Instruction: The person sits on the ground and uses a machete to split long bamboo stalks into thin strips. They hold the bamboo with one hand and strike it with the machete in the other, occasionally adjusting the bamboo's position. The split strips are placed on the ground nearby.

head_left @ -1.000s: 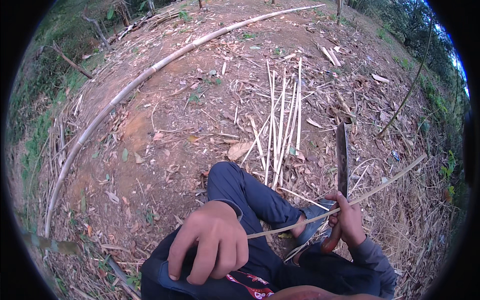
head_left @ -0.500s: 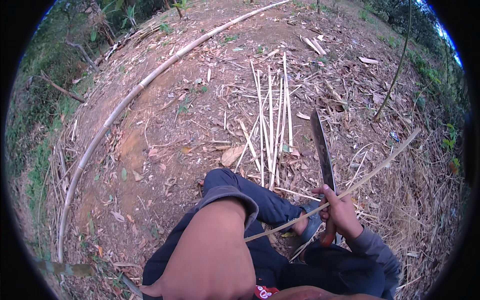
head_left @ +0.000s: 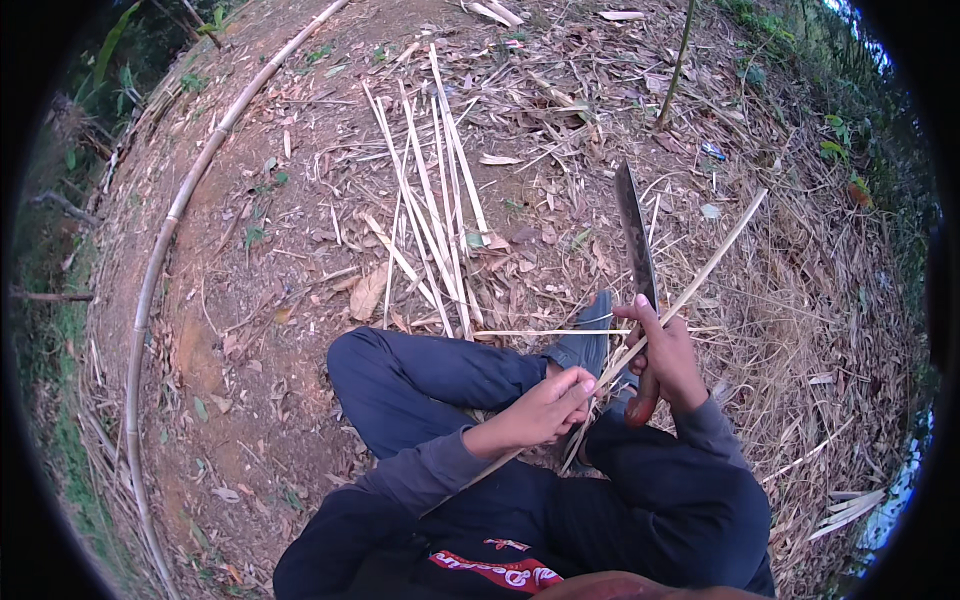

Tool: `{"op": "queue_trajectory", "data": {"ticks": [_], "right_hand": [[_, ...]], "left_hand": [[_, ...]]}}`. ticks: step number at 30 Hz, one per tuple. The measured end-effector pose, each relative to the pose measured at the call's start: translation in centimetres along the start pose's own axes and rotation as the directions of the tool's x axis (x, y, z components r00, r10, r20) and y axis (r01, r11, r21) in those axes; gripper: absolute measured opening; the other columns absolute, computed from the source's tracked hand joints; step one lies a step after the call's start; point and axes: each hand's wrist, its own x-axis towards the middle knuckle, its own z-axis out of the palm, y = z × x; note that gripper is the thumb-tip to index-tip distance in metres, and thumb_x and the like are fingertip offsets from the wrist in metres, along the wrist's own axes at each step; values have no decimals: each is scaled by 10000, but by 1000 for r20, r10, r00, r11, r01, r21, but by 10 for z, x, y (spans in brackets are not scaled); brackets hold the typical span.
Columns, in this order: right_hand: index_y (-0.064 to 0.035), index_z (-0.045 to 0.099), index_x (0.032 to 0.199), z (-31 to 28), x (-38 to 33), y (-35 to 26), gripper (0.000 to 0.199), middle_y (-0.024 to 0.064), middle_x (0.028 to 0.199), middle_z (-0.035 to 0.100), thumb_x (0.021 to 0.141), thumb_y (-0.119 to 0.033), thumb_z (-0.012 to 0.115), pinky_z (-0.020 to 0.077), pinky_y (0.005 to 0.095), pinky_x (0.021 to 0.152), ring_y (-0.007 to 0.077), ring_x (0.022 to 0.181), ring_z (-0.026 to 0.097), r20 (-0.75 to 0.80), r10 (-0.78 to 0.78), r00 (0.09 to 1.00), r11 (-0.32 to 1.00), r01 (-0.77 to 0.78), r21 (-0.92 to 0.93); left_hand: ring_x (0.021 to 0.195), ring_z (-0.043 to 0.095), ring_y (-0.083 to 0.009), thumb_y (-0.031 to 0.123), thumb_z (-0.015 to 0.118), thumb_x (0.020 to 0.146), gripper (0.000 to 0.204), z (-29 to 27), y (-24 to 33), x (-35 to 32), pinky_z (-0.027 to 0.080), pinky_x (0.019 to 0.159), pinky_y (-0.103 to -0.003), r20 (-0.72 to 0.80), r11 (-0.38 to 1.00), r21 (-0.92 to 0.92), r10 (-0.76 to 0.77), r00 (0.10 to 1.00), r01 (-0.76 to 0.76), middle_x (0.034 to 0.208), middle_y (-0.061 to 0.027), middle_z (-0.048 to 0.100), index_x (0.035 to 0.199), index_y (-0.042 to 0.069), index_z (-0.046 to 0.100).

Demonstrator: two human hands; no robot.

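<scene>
- left hand [head_left: 545, 410]: fingers clamped on a pale strip [head_left: 705, 264], which slants from the lap toward the upper right.
- right hand [head_left: 668, 355]: fingers wrapped round a machete [head_left: 637, 235], blade up, beside that strip.
- loose strips [head_left: 461, 140] lie ahead.

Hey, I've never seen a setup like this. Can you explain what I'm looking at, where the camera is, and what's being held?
There's no machine here, just a seated person's bare hands. The camera sits on their head looking down, and its wide fisheye lens bends straight edges. The left hand grips a thin pale strip, which also crosses the right hand. That right hand holds a long-bladed knife, blade pointing away from the person. On the leaf-strewn ground ahead lie more pale strips, and a long pole curves along the left.
</scene>
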Motion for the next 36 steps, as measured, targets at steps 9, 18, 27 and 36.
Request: {"op": "queue_trajectory", "data": {"ticks": [9,18,27,36], "right_hand": [[76,569,1221,-14,9,22,778,-26,586,425,994,-636,355,363,227,422,62,457,415,-359,-148,922,965,214,150],[-136,388,1506,4,-7,6,682,20,594,470,942,-467,583,432,299,480,152,459,478,227,-868,441,110,617,-779],[-171,494,1447,3,-16,8,754,-26,607,404,837,-606,570,300,321,478,133,503,512,577,-730,367,-237,656,-717],[-148,561,1393,-6,-22,1,761,-16,627,364,845,-671,482,311,354,634,141,522,445,552,-760,344,-355,492,-795]], "left_hand": [[440,303,0,278,414,1071,262,-21,7,-9,238,378,-165,-282,992,-72,75,956,-99,666,42,433,1103,51,540],[493,365,-7,236,461,1056,223,7,25,5,256,410,-161,-375,974,5,211,903,-226,748,-2,522,1032,32,550],[531,420,-3,166,521,1024,215,31,18,0,284,456,-174,-496,970,29,225,839,-243,692,20,529,867,32,579],[526,347,-2,251,531,1034,264,38,28,-12,252,452,-192,-444,984,62,178,878,-169,694,44,487,924,23,606]]}}
